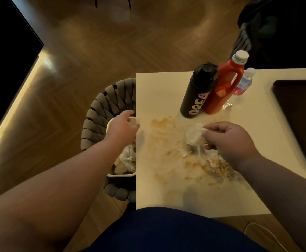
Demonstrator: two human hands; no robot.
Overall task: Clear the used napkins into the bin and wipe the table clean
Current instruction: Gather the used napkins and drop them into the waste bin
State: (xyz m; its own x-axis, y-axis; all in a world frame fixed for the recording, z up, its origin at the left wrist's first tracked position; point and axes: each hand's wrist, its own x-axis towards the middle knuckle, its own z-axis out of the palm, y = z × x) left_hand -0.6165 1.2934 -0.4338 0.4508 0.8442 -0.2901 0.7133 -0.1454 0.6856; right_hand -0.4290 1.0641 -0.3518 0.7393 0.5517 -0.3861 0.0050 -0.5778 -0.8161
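The table (157,88) carries a wide brown spill (166,142) near its left edge; the bin (120,175) sits just off that edge, the left hand (121,128) gripping its rim. The right hand (230,140) pinches a wet-looking crumpled napkin (194,135) over the spill; carried across, it could tear or drip.

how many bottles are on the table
3, grouped at the far side of the table: a black flask, a red bottle just right of it, and a clear water bottle partly behind the red one. None appears hidden.
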